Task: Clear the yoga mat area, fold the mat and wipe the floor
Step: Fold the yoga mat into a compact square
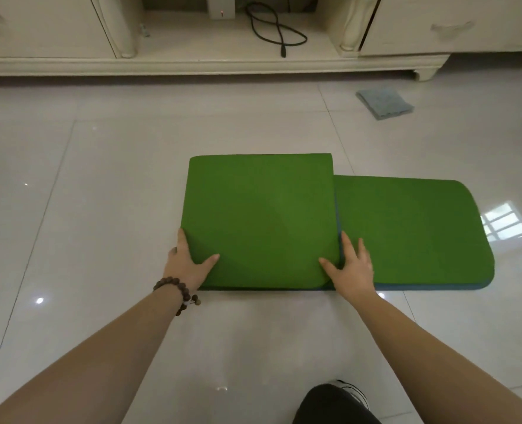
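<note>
**Mat part-folded, both hands on the folded stack**

Nearest: black-clad knee [333, 405] and white shoe [356, 393] at bottom edge, on glossy pale tiled floor [100, 209].

Left hand [186, 264], brown bead bracelet [177, 293] on wrist: gripping near-left corner of the folded stack, thumb on top, fingers [182, 240] running along the left edge; can't tell how far they wrap under.

Right hand [350, 267]: pressed at the stack's near-right edge, thumb on top of the stack, fingers [350, 246] straight and flat on the lower layer beside it. Holding nothing, just pressing.

Thick green foam yoga mat with blue underside [259, 215]: mid-floor, directly ahead. Left part doubled into a squarish stack with rounded near corners. Single-layer tail with rounded corners lying flat to the right. Blue showing along the near edge and at the fold seam. Far edge of stack sits beyond the tail's far edge, so layers look offset.

Risks, as a judgement:
- Springy foam; releasing pressure likely lets the stack pop open.
- Offset carried into next fold gives a crooked bundle.
- Slick tile; stack could slide when flipped over the tail.

Farther: folded grey-blue cloth [385, 102] on floor, well apart to the right, not yet used. Beyond, cream cabinet [192, 65] with coiled black cable [272, 29] and small white box [222, 9].
</note>
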Motion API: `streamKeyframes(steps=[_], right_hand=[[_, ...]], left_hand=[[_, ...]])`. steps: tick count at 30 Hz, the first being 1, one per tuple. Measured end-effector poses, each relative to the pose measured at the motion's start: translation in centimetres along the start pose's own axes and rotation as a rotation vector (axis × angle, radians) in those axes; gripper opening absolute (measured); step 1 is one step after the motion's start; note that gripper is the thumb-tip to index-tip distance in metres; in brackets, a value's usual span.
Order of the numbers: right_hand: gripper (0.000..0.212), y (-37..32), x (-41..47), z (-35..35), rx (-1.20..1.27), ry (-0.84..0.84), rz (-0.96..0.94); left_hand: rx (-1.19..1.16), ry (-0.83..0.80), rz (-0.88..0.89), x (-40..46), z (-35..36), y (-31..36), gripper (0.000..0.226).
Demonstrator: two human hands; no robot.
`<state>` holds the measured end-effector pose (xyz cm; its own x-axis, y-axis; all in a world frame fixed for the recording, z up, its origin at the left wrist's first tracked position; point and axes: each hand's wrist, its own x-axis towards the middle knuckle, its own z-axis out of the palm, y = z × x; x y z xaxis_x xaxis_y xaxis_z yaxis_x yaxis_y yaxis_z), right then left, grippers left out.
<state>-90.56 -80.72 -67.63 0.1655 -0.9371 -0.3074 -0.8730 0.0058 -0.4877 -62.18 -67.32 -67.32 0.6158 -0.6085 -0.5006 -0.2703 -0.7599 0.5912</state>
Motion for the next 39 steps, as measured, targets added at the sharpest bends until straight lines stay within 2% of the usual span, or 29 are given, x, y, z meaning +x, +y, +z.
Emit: streamKeyframes(steps=[2, 3, 5, 7, 8, 10, 11, 13, 16, 18, 21, 26, 30, 34, 37, 39], right_hand=[[0.092, 0.9, 0.4, 0.3, -0.004, -0.173, 0.041], [0.095, 1.2, 0.6, 0.3, 0.045, -0.199, 0.041], [0.094, 1.4, 0.8, -0.1, 0.173, -0.154, 0.025], [0.092, 1.3, 1.1, -0.5, 0.201, -0.116, 0.028], [0.093, 1.3, 1.2, -0.4, 0.158, -0.123, 0.027], [0.094, 1.2, 1.1, -0.1, -0.020, -0.157, 0.026], [0.094, 1.1, 0.8, 0.1, -0.090, -0.156, 0.018], [0.092, 0.8, 0.3, 0.3, -0.143, -0.143, -0.041], [0.112, 1.2, -0.2, 0.0, -0.196, -0.213, -0.145], [0.124, 1.9, -0.1, -0.4, -0.374, -0.270, -0.184], [0.121, 2.8, 0.5, -1.3, -0.593, -0.255, -0.266], [0.093, 3.6, 1.1, -2.6, -0.752, -0.214, -0.479], [0.086, 3.8, 0.1, -2.8, -0.601, -0.109, -0.513], [0.085, 4.2, -0.4, -2.8, -0.423, 0.092, -0.592], [0.093, 5.1, -0.3, -3.6, -0.325, 0.029, -0.503], [0.109, 6.6, -0.1, -4.3, -0.379, -0.030, -0.373]], left_hand=[[0.009, 0.012, 0.014, 0.0, 0.1, 0.2, 0.103], [0.010, 0.034, 0.027, -0.1, 0.1, 0.3, 0.102], [-0.054, 0.073, 0.059, -0.1, 0.1, 0.5, 0.098], [-0.100, 0.081, 0.104, -0.3, 0.3, 0.4, 0.095], [-0.014, 0.073, 0.106, -0.4, 0.4, 0.3, 0.095], [0.405, 0.133, 0.094, -0.6, 1.2, 0.4, 0.094], [0.572, 0.192, 0.134, -0.7, 1.7, 0.7, 0.092], [0.702, 0.229, 0.324, -1.4, 3.2, 2.1, 0.090], [0.844, 0.037, 0.618, -2.9, 6.8, 4.3, 0.098], [0.944, -0.077, 0.673, -3.4, 9.3, 4.8, 0.105], [0.984, -0.072, 0.614, -3.5, 11.4, 5.3, 0.110], [0.961, 0.009, 0.584, -4.1, 12.4, 5.9, 0.112], [0.971, 0.052, 0.637, -3.9, 12.4, 6.1, 0.112], [1.008, 0.062, 0.704, -3.6, 12.0, 7.6, 0.098], [0.985, 0.056, 0.715, -3.8, 11.3, 8.2, 0.091], [0.952, 0.031, 0.709, -4.0, 10.5, 8.4, 0.087]])
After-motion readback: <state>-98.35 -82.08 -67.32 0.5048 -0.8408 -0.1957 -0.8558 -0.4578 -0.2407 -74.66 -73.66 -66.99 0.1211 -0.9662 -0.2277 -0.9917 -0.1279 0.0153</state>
